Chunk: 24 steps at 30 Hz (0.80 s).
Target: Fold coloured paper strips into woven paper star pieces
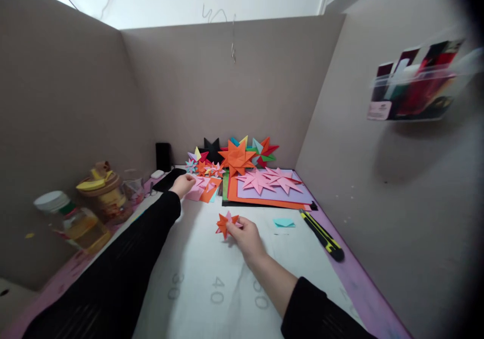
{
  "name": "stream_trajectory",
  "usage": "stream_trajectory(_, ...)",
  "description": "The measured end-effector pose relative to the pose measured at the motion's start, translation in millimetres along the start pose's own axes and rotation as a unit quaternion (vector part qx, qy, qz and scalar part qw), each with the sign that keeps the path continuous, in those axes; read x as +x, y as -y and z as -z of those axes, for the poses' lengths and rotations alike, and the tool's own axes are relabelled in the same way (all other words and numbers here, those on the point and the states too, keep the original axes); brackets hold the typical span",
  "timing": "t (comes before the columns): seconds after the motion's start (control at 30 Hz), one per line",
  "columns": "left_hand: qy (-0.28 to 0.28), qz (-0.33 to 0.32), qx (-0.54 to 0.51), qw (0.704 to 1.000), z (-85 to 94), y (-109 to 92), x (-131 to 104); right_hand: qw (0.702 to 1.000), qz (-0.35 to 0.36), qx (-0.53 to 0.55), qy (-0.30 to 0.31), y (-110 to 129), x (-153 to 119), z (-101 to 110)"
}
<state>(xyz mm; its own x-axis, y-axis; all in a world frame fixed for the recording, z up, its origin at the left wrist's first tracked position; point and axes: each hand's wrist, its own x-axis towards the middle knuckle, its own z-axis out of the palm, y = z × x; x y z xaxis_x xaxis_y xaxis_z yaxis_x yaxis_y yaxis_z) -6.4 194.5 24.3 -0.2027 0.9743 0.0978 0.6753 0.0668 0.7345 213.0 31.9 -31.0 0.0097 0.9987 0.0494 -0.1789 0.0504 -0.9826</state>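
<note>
Orange-and-pink paper star [226,223]: pinched between our right hand [247,235] fingertips, lifted just off the tabletop [212,258] for handling. Our left hand [184,184] rests loosely curled on folded pink pieces [202,188] beside finished stars [238,158].

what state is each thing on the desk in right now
right hand: pinching the small orange-pink star just above the mat
left hand: reaching out, resting on the loose pink and orange papers
utility knife: lying flat, untouched
big orange star: folded, propped at the back
pink stars: lying flat on the paper stack
</note>
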Motion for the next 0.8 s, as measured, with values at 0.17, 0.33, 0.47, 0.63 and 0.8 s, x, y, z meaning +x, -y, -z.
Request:
stream_trajectory(0.17, 0.011, 0.019, 0.073, 0.997, -22.2, 0.8, 55.3, 1.0, -0.026, 0.005, -0.016, 4.8, 1.8, 1.9)
stream_trajectory(0.33, 0.047, 0.021, 0.078, 0.996, -39.0, 4.1, 77.2, 0.999, -0.044, -0.002, -0.006, 11.8, 2.2, -1.0)
stream_trajectory(0.47, 0.04, 0.017, 0.029, 0.999, -41.2, 13.2, 74.7, 0.999, -0.054, -0.007, 0.004, 12.4, 3.4, -2.2)
stream_trajectory(0.63, 0.012, 0.0, -0.072, 0.997, -12.9, 12.0, 61.4, 0.999, -0.043, 0.0, 0.015, 4.3, 3.7, -0.3)
stream_trajectory(0.8, 0.035, -0.026, -0.26, 0.965, 29.2, -12.8, 12.9, 0.999, -0.013, 0.0, 0.036, -0.3, 3.0, -2.1)
